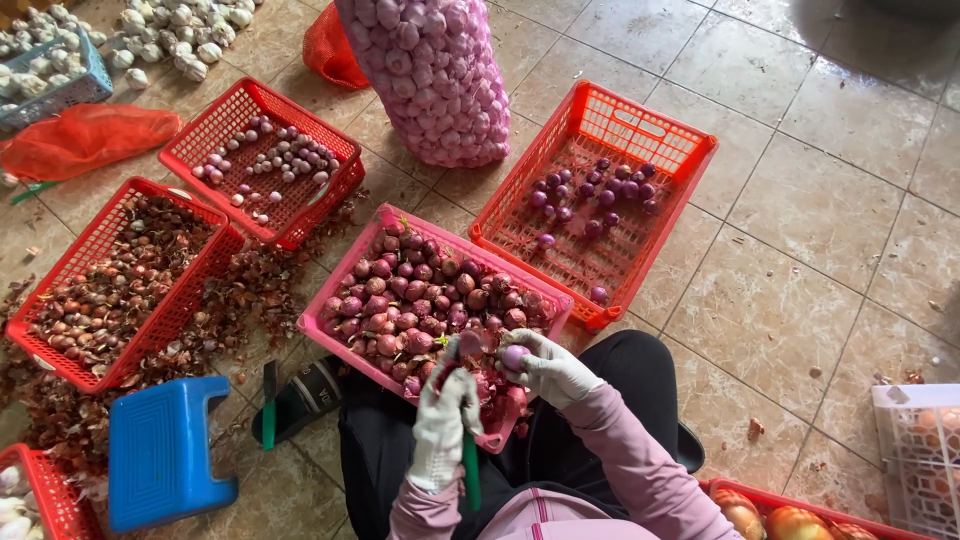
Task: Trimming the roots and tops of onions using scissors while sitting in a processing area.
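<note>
Shallot, small, firm, likely slick once peeled, sits pinched in the gloved right hand over the pink basket; left hand clamps a green-handled knife; best held around its middle.

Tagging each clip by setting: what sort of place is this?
Probably a food-prep or market back area: a tiled floor, red baskets of shallots, a big mesh sack of garlic, and peelings scattered about.

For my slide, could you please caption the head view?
Gloved left hand with green-handled knife, right hand holding a shallot over a pink basket.
</note>
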